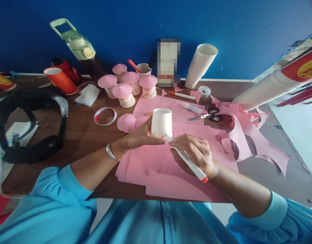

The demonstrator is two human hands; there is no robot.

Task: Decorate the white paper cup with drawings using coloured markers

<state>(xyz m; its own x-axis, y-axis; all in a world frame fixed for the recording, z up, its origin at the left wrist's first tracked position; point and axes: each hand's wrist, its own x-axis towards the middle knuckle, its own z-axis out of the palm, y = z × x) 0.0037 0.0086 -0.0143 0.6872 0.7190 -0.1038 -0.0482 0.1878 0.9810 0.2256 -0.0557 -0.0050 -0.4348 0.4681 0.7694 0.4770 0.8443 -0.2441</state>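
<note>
Head view: white paper cup (161, 122) stood upside down on pink paper sheets (171, 169), mid surface. Left hand (140, 135) wrapped the cup's lower rim from the left, fingers curled round it, thumb stretched along the base toward the right. Right hand (196, 154) pinched a white marker (188, 161) with orange end cap, fingers pressed together on the barrel, tip touching the cup's rim at bottom right. Loose pink cap (125, 122) lay just left of the cup. Five finished pink-topped cups (128, 86) grouped behind, near the blue wall. Tape roll (105, 116) left of the loose cap. Scissors (208, 114) and second marker (181, 95) right of and behind the cup, on pink scraps. Stack of white cups (200, 66) leaned at the wall. Black headset (28, 122) far left on brown surface (79, 135).
</note>
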